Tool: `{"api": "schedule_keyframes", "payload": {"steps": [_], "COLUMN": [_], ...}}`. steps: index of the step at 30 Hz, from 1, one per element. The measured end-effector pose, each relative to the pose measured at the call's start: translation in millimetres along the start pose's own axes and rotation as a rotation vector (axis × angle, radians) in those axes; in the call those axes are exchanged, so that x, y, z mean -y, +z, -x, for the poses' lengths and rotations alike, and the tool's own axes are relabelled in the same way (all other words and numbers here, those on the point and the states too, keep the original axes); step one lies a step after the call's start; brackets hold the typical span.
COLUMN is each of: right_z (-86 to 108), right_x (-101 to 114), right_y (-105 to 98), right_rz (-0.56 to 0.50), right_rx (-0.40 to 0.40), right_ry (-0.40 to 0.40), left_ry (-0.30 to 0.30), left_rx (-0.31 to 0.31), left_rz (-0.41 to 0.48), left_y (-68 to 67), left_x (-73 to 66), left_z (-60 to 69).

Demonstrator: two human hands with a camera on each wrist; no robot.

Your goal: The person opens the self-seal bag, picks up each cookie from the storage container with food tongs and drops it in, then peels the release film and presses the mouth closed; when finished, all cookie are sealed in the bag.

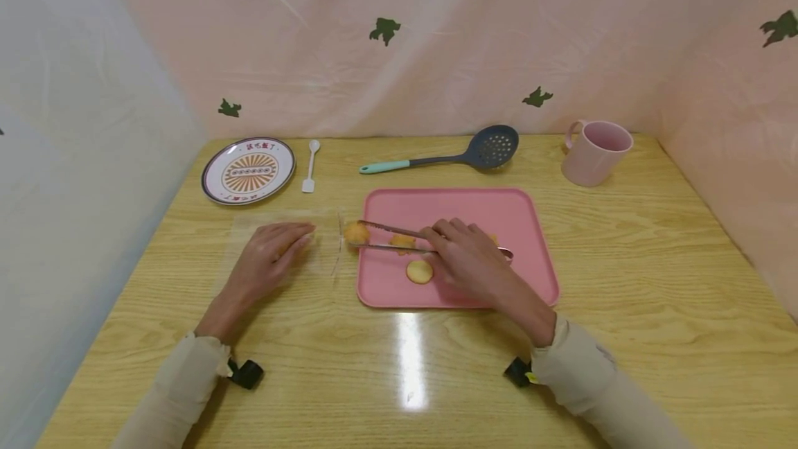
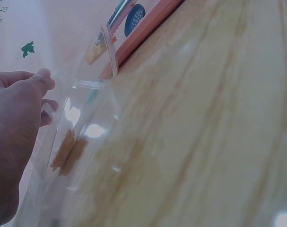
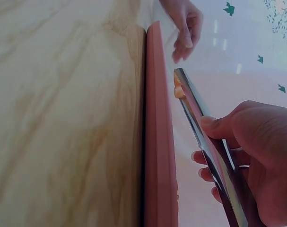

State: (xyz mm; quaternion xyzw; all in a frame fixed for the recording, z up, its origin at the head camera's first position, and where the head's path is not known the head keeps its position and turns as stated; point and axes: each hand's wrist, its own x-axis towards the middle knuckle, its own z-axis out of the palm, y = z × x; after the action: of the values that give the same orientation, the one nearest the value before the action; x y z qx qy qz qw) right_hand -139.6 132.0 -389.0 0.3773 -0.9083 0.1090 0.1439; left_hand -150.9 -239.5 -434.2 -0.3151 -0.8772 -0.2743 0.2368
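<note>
Star-like golden biscuit: pinched between the tips of the metal tongs, ahead and left of the right grip, over the tray's left edge, right at the clear bag's mouth. Likely light, dry, brittle; points probably snap first. Surface looks rough, so slip risk seems low, but the metal tips could crack it. Best hold: across the thick middle, light squeeze, not by a point.

Right grip curled round the tongs, thumb on one arm, fingers on the other. Tongs look stiff, slick, springy; mid-arm hold seems sensible.

Left grip over the clear bag, fingers loosely bent near the film; cannot tell if it pinches any. Bag looks thin, floppy, slippery, near weightless; best taken by the mouth edge. Brown piece inside, ahead of the left grip in its wrist view, blurred, maybe two.

Pink tray under the right grip, rigid-looking. On it: smaller golden biscuit between the tong arms, left of the right grip; smooth round biscuit just left of and nearer than the right grip, probably best by the rim.

Farther out on the bench: plate beyond the left grip, white spoon to its right, slotted skimmer beyond the right grip, pink mug far right of it
</note>
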Motion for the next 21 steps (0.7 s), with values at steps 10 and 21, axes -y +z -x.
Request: {"api": "schedule_keyframes", "payload": {"steps": [10,21], "right_z": [-13.5,-26.7], "right_x": [10.8,20.5], "right_y": [5.6,11.9], "right_rz": [-0.021,-0.007], "right_rx": [0.053,0.078], "right_ry": [0.006,-0.015], "left_ry": [0.013,0.017], "left_rx": [-0.003,-0.004], "left_rz": [0.003,0.01], "left_y": [-0.3,-1.0], "left_x": [0.5,1.2], "left_z": [-0.9,-0.7]}}
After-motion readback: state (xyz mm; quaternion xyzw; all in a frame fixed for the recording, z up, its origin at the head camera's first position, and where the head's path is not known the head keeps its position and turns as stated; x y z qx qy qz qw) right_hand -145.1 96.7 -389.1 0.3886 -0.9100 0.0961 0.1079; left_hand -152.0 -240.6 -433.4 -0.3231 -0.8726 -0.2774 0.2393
